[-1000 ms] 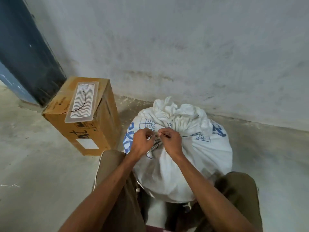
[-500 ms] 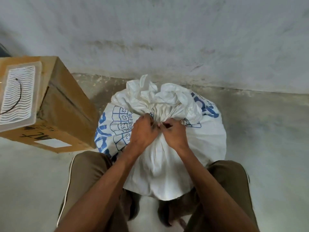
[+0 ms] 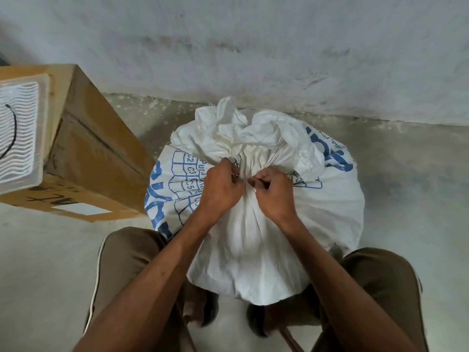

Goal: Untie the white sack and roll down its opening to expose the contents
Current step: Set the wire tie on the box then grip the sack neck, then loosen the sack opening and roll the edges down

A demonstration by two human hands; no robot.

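A full white sack [image 3: 330,212] with blue print stands on the floor between my knees, against the wall. Its neck is gathered and bound by a thin tie [image 3: 244,179], and the loose top fabric bunches up behind the neck. My left hand [image 3: 219,188] and my right hand [image 3: 272,193] meet at the near side of the neck. Both have curled fingers pinching at the tie. The knot itself is mostly hidden by my fingers. The sack's contents cannot be seen.
A cardboard box [image 3: 96,153] lies on the floor just left of the sack, with a clear plastic tray [image 3: 20,138] on top. A grey plastered wall [image 3: 253,47] rises right behind the sack. Bare concrete floor [image 3: 418,186] extends to the right.
My view has tilted down and shifted right, nearer the sack. Both hands stay at the tied neck, with small finger movements on the tie. The neck is still bound.
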